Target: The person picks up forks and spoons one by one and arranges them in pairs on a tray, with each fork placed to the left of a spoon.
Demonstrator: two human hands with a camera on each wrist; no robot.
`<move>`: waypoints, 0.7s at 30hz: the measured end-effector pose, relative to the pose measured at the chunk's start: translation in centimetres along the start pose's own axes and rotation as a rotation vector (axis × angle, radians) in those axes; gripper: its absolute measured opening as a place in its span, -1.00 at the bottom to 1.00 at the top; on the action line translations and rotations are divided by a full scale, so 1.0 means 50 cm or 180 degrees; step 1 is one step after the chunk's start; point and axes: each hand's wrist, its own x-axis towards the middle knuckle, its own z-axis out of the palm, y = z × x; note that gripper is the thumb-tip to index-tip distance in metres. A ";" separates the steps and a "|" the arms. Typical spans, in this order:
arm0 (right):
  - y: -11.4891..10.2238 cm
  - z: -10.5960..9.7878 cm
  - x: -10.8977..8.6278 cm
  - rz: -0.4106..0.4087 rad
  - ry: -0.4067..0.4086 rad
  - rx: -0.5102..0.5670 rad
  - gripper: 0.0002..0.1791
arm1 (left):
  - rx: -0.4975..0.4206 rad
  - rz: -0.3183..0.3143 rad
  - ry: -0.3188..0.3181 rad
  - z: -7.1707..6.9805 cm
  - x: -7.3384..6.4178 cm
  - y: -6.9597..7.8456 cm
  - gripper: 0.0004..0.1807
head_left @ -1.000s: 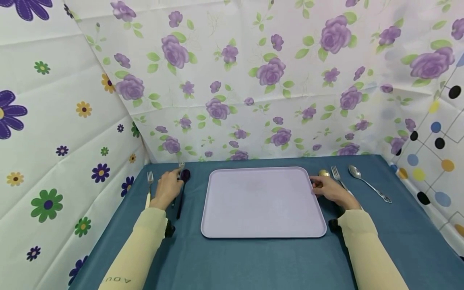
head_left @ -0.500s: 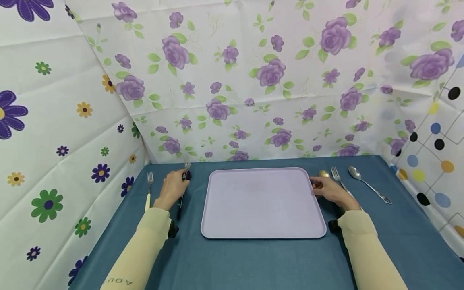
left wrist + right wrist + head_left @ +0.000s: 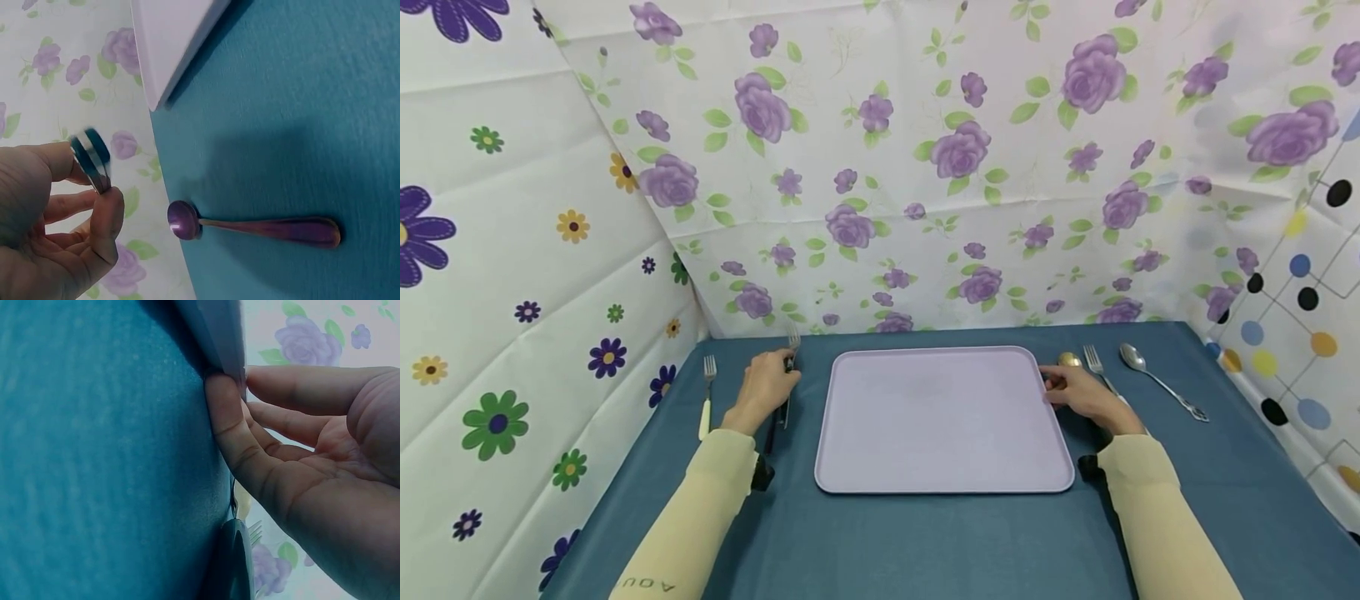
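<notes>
My left hand [image 3: 764, 385] is above the left part of the table, pinching a fork [image 3: 794, 337] whose tines point away towards the back. In the left wrist view, a dark band and a pale one show on the pinched fork [image 3: 92, 156]. Under that hand a shiny purple spoon [image 3: 275, 229] lies on the cloth; in the head view the hand covers most of it. At the right edge of a pale lilac tray [image 3: 945, 425], my right hand [image 3: 1086, 397] pinches the rim between thumb and fingers. The tray lies flat on the table.
A cream-handled fork [image 3: 706, 408] lies left of my left hand. Beyond my right hand are a gold spoon [image 3: 1069, 359], a fork [image 3: 1093, 360] and a silver spoon [image 3: 1167, 385]. Flowered sheets [image 3: 880, 167] stand behind and beside the blue tablecloth [image 3: 925, 542].
My left hand has moved a little to the right with the fork, towards the tray, and now hides the purple spoon's bowl. My right hand and the tray stay put.
</notes>
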 end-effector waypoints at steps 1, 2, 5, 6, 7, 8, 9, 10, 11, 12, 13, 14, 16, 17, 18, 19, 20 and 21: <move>-0.001 0.000 0.000 0.0007 -0.0002 0.0011 -0.37 | -0.0023 0.0011 -0.0021 0.001 -0.001 0.001 -0.50; -0.002 0.000 -0.001 0.0002 -0.0007 0.0015 -0.37 | -0.0049 0.0019 -0.0036 0.002 -0.002 0.003 -0.50; -0.002 0.000 -0.001 0.0001 -0.0016 0.0024 -0.37 | -0.0073 0.0049 -0.0032 0.005 -0.005 0.007 -0.50; -0.002 0.000 -0.001 -0.0001 -0.0019 0.0024 -0.37 | -0.0075 0.0055 -0.0033 0.006 -0.006 0.009 -0.50; -0.002 0.000 -0.001 -0.0006 -0.0023 0.0020 -0.37 | -0.0081 0.0056 -0.0038 0.007 -0.006 0.011 -0.50; -0.001 -0.001 0.000 -0.0002 -0.0021 0.0019 -0.37 | -0.0078 0.0063 -0.0037 0.007 -0.006 0.013 -0.50; 0.000 -0.001 0.000 -0.0001 -0.0021 0.0015 -0.37 | -0.0088 0.0070 -0.0050 0.008 -0.006 0.015 -0.50; 0.000 -0.002 0.001 0.0004 -0.0021 0.0017 -0.37 | -0.0098 0.0074 -0.0070 0.009 -0.005 0.016 -0.49; 0.001 -0.003 0.001 0.0006 -0.0019 0.0016 -0.37 | -0.0101 0.0084 -0.0084 0.010 -0.004 0.018 -0.49; 0.002 -0.003 0.002 0.0011 -0.0013 0.0013 -0.37 | -0.0106 0.0090 -0.0098 0.011 -0.003 0.019 -0.49; 0.002 -0.003 0.003 0.0017 -0.0007 0.0011 -0.37 | -0.0114 0.0093 -0.0105 0.012 -0.002 0.020 -0.49; 0.002 -0.004 0.003 0.0019 -0.0005 0.0009 -0.37 | -0.0116 0.0097 -0.0112 0.014 -0.001 0.021 -0.49; 0.001 -0.003 0.002 0.0025 -0.0005 0.0007 -0.37 | -0.0119 0.0097 -0.0125 0.016 0.001 0.023 -0.49; 0.001 -0.003 0.002 0.0030 -0.0003 0.0013 -0.37 | -0.0119 0.0099 -0.0133 0.017 0.001 0.023 -0.49; 0.000 -0.002 0.002 0.0034 -0.0005 0.0014 -0.37 | -0.0128 0.0088 -0.0150 0.018 0.001 0.024 -0.49; -0.001 -0.001 0.002 0.0035 -0.0012 0.0017 -0.37 | -0.0128 0.0095 -0.0165 0.018 0.002 0.025 -0.48; -0.001 -0.001 0.002 0.0033 -0.0020 0.0022 -0.37 | -0.0121 0.0109 -0.0177 0.018 0.001 0.025 -0.48; -0.002 0.000 0.001 0.0027 -0.0027 0.0025 -0.37 | -0.0125 0.0113 -0.0192 0.018 0.000 0.026 -0.48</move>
